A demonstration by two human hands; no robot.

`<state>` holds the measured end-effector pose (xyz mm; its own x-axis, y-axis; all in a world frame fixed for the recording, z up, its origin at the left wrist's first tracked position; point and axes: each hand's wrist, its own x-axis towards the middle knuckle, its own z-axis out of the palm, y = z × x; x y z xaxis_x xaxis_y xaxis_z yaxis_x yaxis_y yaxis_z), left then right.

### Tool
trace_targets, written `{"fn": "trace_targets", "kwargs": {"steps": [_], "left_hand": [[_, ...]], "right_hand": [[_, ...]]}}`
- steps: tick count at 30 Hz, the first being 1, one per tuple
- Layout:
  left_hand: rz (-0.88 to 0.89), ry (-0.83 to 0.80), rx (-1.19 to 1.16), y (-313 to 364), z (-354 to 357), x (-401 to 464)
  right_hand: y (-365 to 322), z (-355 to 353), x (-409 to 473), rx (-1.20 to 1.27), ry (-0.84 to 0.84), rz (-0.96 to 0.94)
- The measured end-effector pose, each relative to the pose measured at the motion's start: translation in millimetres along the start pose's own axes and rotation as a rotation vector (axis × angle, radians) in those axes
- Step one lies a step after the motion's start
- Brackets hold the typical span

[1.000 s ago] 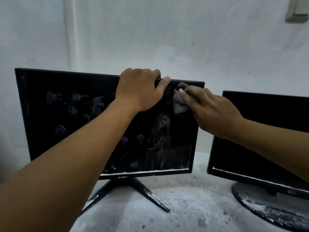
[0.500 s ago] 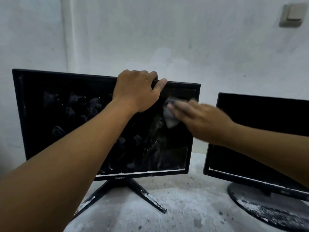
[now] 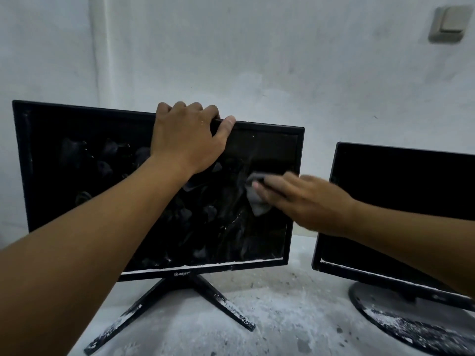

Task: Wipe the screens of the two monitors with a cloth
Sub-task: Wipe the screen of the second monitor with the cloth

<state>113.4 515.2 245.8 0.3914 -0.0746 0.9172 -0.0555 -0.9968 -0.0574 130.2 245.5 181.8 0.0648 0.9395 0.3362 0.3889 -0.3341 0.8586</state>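
Observation:
Two black monitors stand side by side against a pale wall. The left monitor (image 3: 84,176) has a smeared, dusty screen with many grey smudges, and its top right corner looks darker and cleaner. My left hand (image 3: 185,142) grips the top edge of that monitor, fingers over the back. My right hand (image 3: 300,201) presses a small grey cloth (image 3: 257,201) flat against the right part of the same screen, about halfway up. The right monitor (image 3: 401,191) has a dark screen, and my right forearm crosses in front of it.
Both monitors rest on a dusty grey surface (image 3: 282,317) with white powder. The left monitor has an X-shaped stand (image 3: 226,307), the right one a round base (image 3: 401,322). A wall switch (image 3: 449,23) sits at the upper right.
My right hand has slid the cloth down the left monitor's screen from near the top edge to about mid-height. My left hand stays on the top edge.

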Motion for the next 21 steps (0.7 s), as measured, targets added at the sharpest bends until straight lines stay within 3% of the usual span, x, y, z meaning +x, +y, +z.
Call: {"fn": "trace_targets", "kwargs": {"steps": [2,4,6,11,21], "left_hand": [[0.016,0.02,-0.018,-2,3,-1],[0.019,0.063,-0.028,-2,5,-2],[0.017,0.102,-0.035,0,6,-3],[0.011,0.144,-0.055,-2,5,-4],[-0.012,0.183,-0.085,-1,7,-4]], "right_hand": [[-11,4,-11,0.022,-0.078,-0.13],[-5,4,-12,0.03,-0.049,-0.15],[11,1,-5,-0.005,0.027,-0.096],[45,-10,19,-0.056,0.199,0.273],[45,-9,17,-0.076,0.194,0.246]]}}
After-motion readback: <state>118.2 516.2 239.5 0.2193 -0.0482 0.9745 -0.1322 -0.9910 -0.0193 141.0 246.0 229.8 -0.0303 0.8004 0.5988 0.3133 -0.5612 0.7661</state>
